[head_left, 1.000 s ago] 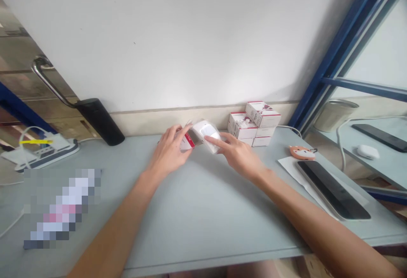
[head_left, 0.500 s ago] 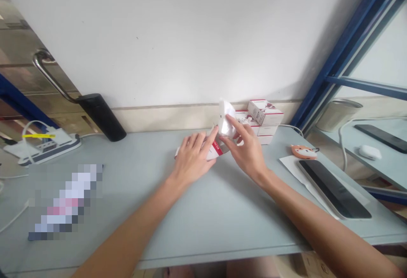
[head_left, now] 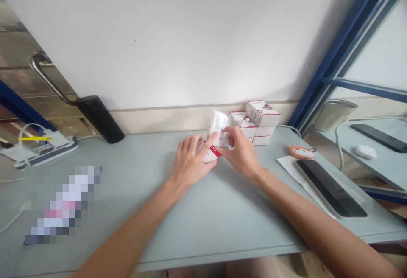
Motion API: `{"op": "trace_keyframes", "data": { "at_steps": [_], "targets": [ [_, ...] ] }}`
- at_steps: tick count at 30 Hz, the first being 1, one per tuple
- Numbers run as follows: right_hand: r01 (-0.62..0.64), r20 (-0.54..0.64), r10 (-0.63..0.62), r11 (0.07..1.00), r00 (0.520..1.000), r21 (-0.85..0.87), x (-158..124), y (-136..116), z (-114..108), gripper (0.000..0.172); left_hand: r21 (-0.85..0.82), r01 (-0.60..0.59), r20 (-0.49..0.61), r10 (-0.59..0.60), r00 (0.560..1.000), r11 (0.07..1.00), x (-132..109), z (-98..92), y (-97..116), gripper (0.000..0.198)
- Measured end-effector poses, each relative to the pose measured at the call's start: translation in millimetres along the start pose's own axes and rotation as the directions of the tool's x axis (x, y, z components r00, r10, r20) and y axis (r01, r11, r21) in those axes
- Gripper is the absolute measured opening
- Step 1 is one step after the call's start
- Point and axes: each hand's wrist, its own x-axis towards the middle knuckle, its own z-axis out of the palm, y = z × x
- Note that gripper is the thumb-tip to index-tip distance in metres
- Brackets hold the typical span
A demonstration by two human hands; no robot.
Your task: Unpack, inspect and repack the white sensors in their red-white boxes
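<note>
My left hand (head_left: 190, 162) lies over a small white and red box (head_left: 210, 154) on the grey table (head_left: 203, 218), fingers curled on its top. My right hand (head_left: 241, 150) pinches a white plastic insert (head_left: 218, 126) that stands at the box's far end. Both hands meet at the box near the back wall. A stack of similar white and red boxes (head_left: 258, 121) sits just right of my right hand.
A black phone (head_left: 330, 189) lies on white paper at the right, with an orange keychain (head_left: 301, 151) beside it. A black cylinder (head_left: 100, 119) leans at the back left, next to a power strip (head_left: 41, 150). A blue shelf frame (head_left: 343, 49) rises on the right.
My right hand lifted the white insert up from the box, then brought it down again toward the box's end. My left hand slid right with the box and stays on it.
</note>
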Motion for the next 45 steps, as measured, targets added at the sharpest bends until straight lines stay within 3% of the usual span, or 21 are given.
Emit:
{"op": "trace_keyframes", "data": {
  "at_steps": [6, 13, 23, 26, 29, 34, 41, 44, 45],
  "targets": [
    [0.077, 0.097, -0.087, 0.992, 0.992, 0.1, 8.8, 3.7, -13.8, 0.037, -0.016, 0.045, -0.017, -0.045, 0.999, 0.999, 1.0, -0.1, 0.2, 0.06],
    [0.032, 0.12, -0.072, 0.95, 0.99, 0.312, 13.0, 11.8, -10.4, 0.043, -0.079, 0.055, -0.047, -0.059, 0.997, 0.995, 3.3, -2.4, 1.5, 0.052],
    [-0.053, 0.133, -0.007, 0.894, 0.991, 0.444, 9.6, 14.9, 0.0, 0.05, -0.078, 0.086, -0.034, -0.089, 0.995, 0.993, 2.9, -1.4, -0.7, 0.051],
    [-0.042, 0.085, 0.008, 0.911, 0.996, 0.411, 8.0, 7.3, -1.3, 0.044, -0.084, 0.08, -0.053, -0.085, 0.995, 0.993, 2.8, -0.2, -2.2, 0.051],
    [0.059, 0.018, -0.068, 0.953, 0.998, 0.297, 6.6, 2.3, -3.6, 0.021, -0.091, 0.064, -0.08, -0.071, 0.994, 0.994, 2.7, 1.3, -3.1, 0.052],
    [0.169, 0.054, -0.188, 0.954, 0.981, 0.249, 8.0, 1.1, -9.9, 0.005, -0.09, 0.075, -0.114, -0.085, 0.99, 0.993, 1.5, 4.4, -4.3, 0.053],
    [0.252, 0.177, -0.294, 0.941, 0.939, 0.224, 9.7, -0.2, -16.9, 0.02, -0.105, 0.113, -0.108, -0.125, 0.986, 0.988, -0.1, 7.6, -8.9, 0.054],
    [0.165, 0.15, -0.207, 0.954, 0.967, 0.251, 9.2, -1.0, -14.9, 0.024, -0.099, 0.1, -0.121, -0.112, 0.986, 0.99, 0.1, 7.6, -9.6, 0.054],
    [0.103, 0.134, -0.144, 0.955, 0.98, 0.278, 9.2, -1.3, -13.9, 0.033, -0.099, 0.093, -0.125, -0.105, 0.987, 0.991, 0.2, 7.2, -9.7, 0.054]
  ]
}}
